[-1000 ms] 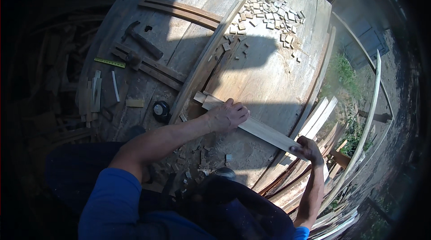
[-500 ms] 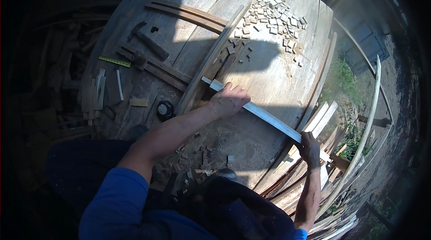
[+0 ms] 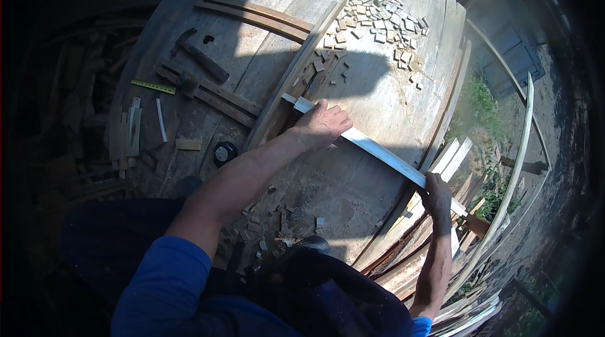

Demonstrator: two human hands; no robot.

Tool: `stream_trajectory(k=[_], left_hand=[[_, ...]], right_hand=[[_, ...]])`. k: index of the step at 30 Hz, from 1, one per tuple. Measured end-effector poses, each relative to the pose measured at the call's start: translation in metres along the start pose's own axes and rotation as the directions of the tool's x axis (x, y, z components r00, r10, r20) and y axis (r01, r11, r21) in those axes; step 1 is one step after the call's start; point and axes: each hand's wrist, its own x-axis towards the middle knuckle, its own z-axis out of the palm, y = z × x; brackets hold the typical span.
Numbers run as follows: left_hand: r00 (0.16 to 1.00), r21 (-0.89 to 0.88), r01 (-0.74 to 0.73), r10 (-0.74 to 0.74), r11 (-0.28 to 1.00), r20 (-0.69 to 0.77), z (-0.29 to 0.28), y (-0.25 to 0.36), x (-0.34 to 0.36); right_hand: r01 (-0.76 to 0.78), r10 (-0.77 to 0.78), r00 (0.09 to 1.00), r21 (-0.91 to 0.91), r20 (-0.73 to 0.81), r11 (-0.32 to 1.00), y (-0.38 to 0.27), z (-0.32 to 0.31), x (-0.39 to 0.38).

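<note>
Both of my hands hold a long pale wooden strip point(image 3: 384, 155), which lies slantwise over the workbench. My left hand point(image 3: 322, 125) is wrapped over it near its far-left end, beside a raised wooden rail point(image 3: 293, 63). Beyond the bench's right edge, my right hand point(image 3: 436, 193) is closed round the strip's other part. The undersides of both grips are hidden. Small cut wood blocks point(image 3: 378, 16) lie heaped on the bench beyond the rail, and a few more chips point(image 3: 320, 222) are scattered near my body.
To the left lie a hammer point(image 3: 203, 57), slotted wooden bars point(image 3: 252, 17), a yellow measuring strip point(image 3: 153, 87), a round black case point(image 3: 224, 153) and thin wood slats point(image 3: 134, 132). Long boards point(image 3: 403, 242) lean at the bench's right side. A bent wooden lath point(image 3: 525, 135) stands farther right.
My hands and the wooden strip have moved slightly away from me. Both hands keep their grip. The view has shifted a little, while the hammer and blocks stay in place.
</note>
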Motion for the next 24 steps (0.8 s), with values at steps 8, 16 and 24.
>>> stream_trajectory(k=[8,16,24], left_hand=[[1.000,0.066,0.012,-0.011,0.998,-0.012,0.009,-0.006,0.005],[0.998,0.123,0.011,-0.003,0.992,-0.063,0.017,-0.016,0.018],[0.997,0.110,0.047,-0.040,0.993,-0.067,0.005,-0.011,0.027]], right_hand=[[-0.018,0.018,1.000,-0.034,-0.004,0.999,-0.001,-0.002,0.007],[0.001,-0.001,0.999,-0.024,-0.033,1.000,0.006,-0.003,0.016],[0.029,-0.030,0.997,-0.006,-0.067,1.000,0.009,-0.004,0.025]])
